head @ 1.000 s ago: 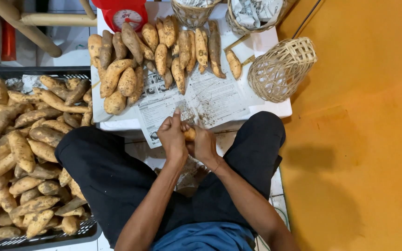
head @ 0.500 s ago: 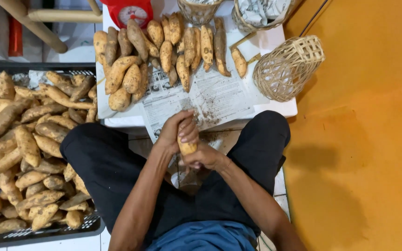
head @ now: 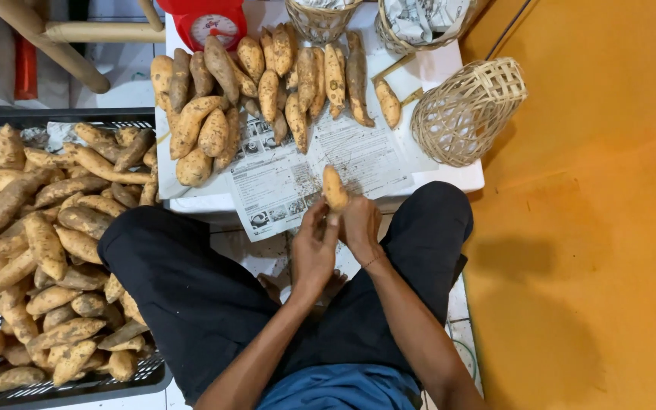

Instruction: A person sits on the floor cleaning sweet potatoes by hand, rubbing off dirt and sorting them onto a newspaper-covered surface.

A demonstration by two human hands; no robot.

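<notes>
A: What is new since a moment ago?

B: The sweet potato (head: pixel 334 187) is higher now. Before, both hands wrapped it low, near the lap. Now it sticks up over the edge of the white desk (head: pixel 471 176), above the newspaper (head: pixel 298 171).

A: Who holds it?

B: Both hands. The left hand (head: pixel 314 247) has its grip pressed around the bottom end. The right hand (head: pixel 360 225) pinches the same end from the other side. The two hands touch.

A: What papers or signs do you see?

B: The newspaper is a flat grey sheet with small print and little pictures. It lies across the front of the desk, with a corner hanging off. A pile of sweet potatoes (head: pixel 267 83) sits on its far part. A red scale (head: pixel 211 21) with a round white dial stands at the back.

A: And baskets?

B: A woven basket (head: pixel 466 112) lies tipped on its side at the right. A black crate (head: pixel 55 250) full of sweet potatoes sits on the floor at the left.
</notes>
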